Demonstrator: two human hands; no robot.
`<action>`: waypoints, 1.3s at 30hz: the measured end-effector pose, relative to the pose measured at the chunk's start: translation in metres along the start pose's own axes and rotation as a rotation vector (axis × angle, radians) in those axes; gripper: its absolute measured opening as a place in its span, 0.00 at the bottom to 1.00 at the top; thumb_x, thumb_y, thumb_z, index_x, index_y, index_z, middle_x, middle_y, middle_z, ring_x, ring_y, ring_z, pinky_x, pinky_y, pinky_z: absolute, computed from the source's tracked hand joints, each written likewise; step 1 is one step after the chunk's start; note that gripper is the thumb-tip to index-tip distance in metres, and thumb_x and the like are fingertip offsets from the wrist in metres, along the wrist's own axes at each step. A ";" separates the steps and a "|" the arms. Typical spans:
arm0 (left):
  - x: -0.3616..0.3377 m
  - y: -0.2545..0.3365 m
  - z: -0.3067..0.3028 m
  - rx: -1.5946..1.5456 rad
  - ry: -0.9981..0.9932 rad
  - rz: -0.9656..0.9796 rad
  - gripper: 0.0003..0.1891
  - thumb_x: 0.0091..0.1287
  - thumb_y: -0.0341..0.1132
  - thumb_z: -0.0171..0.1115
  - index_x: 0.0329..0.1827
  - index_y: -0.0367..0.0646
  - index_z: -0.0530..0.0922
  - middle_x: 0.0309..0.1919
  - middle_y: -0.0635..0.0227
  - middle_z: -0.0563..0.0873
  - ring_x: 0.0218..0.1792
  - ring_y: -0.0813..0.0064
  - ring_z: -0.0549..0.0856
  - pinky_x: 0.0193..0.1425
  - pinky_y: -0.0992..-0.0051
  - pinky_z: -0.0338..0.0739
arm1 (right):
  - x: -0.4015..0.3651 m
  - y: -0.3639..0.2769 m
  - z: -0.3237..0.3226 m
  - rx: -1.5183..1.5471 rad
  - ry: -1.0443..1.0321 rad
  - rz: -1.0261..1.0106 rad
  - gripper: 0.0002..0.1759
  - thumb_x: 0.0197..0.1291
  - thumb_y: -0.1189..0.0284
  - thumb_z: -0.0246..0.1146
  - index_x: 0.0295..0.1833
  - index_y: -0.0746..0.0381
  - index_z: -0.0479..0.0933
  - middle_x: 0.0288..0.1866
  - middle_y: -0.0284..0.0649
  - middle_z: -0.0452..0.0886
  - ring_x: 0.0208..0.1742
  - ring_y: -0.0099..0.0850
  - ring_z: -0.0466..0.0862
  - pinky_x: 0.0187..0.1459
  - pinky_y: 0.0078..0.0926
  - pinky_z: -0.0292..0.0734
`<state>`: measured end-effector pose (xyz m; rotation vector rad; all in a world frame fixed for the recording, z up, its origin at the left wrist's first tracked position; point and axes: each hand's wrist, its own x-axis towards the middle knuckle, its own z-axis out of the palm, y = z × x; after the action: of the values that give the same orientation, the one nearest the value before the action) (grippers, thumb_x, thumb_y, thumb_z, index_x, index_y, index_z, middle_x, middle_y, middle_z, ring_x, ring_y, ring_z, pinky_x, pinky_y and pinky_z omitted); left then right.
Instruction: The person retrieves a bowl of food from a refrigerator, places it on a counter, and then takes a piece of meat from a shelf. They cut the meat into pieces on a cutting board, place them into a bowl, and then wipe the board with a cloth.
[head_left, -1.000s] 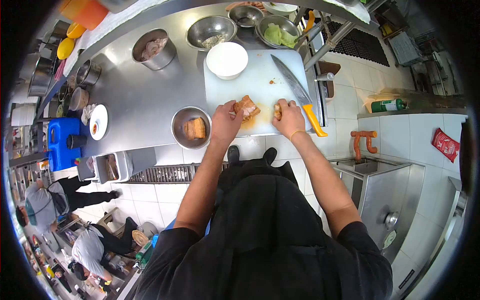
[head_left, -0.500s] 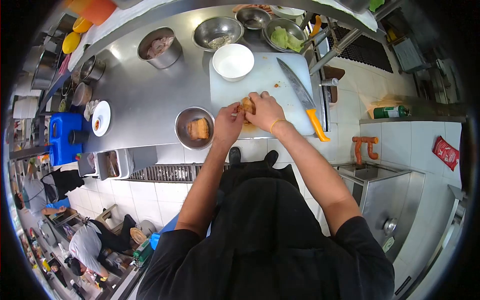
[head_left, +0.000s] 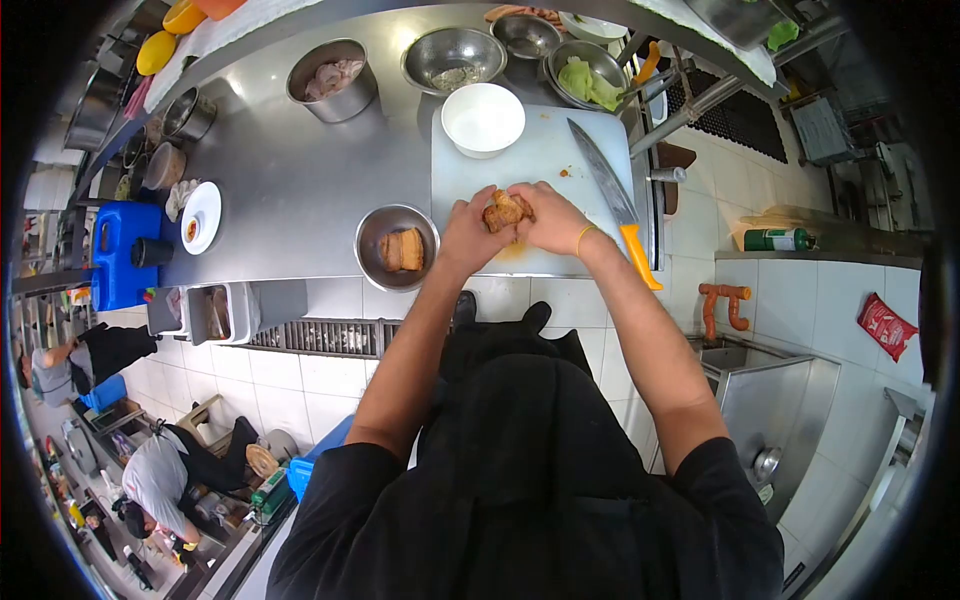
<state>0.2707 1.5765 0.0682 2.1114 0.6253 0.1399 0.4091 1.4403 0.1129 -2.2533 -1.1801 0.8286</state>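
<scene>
Left hand (head_left: 468,236) and right hand (head_left: 552,218) meet over the near edge of a white rectangular plastic cutting board (head_left: 540,160), both closed around one browned, orange-crusted chunk of cooked meat (head_left: 505,211); the fingers of each hand curl onto the chunk from opposite sides, so it sits gripped between them; whether it rests on the board or is lifted just above it cannot be told; a thin yellow band (head_left: 583,235) circles the right wrist; just to the right of the hands a long steel knife with a yellow handle (head_left: 610,192) lies on the board, its blade pointing away from the person and its handle reaching past the near edge; at the far side of the board stands a round white bowl (head_left: 483,118); just left of the left hand, on the stainless steel counter (head_left: 290,180), a round steel bowl (head_left: 397,247) holds another browned slab of meat; farther back on the counter are a deep steel pot of pale raw meat (head_left: 333,78), a wide shallow steel bowl (head_left: 453,58) and a steel bowl of green leaves (head_left: 590,78); far to the left a small white plate (head_left: 201,215) sits beside a blue plastic container (head_left: 118,255); other people (head_left: 165,480) work at the lower left, well apart from the hands.
</scene>
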 end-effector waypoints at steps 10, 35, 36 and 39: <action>0.001 0.017 0.011 0.026 0.064 -0.069 0.38 0.54 0.53 0.80 0.69 0.51 0.80 0.52 0.48 0.79 0.52 0.49 0.86 0.59 0.59 0.82 | 0.017 0.026 -0.002 0.450 -0.038 0.157 0.26 0.61 0.73 0.62 0.66 0.62 0.79 0.58 0.52 0.83 0.58 0.45 0.83 0.64 0.35 0.78; -0.019 0.011 0.011 -0.004 0.184 0.018 0.29 0.64 0.42 0.76 0.66 0.41 0.82 0.50 0.55 0.81 0.38 0.68 0.86 0.49 0.69 0.84 | 0.008 0.011 -0.016 0.086 -0.072 -0.021 0.27 0.53 0.67 0.71 0.62 0.52 0.82 0.53 0.51 0.80 0.59 0.48 0.80 0.62 0.36 0.77; -0.019 0.013 0.011 -0.003 0.199 0.021 0.29 0.64 0.42 0.76 0.67 0.40 0.82 0.50 0.55 0.81 0.38 0.68 0.86 0.49 0.69 0.84 | 0.008 0.011 -0.017 0.080 -0.077 -0.006 0.27 0.54 0.68 0.70 0.62 0.53 0.82 0.53 0.51 0.80 0.60 0.48 0.80 0.62 0.36 0.77; -0.021 0.014 0.013 0.007 0.235 0.032 0.29 0.65 0.41 0.75 0.67 0.37 0.81 0.50 0.55 0.81 0.38 0.68 0.86 0.49 0.68 0.84 | 0.007 0.015 -0.010 -0.002 -0.102 0.011 0.25 0.57 0.70 0.68 0.63 0.54 0.81 0.54 0.52 0.80 0.60 0.49 0.80 0.63 0.38 0.77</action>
<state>0.2622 1.5505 0.0741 2.1295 0.7311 0.4088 0.4273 1.4375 0.1081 -2.2446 -1.2156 0.9564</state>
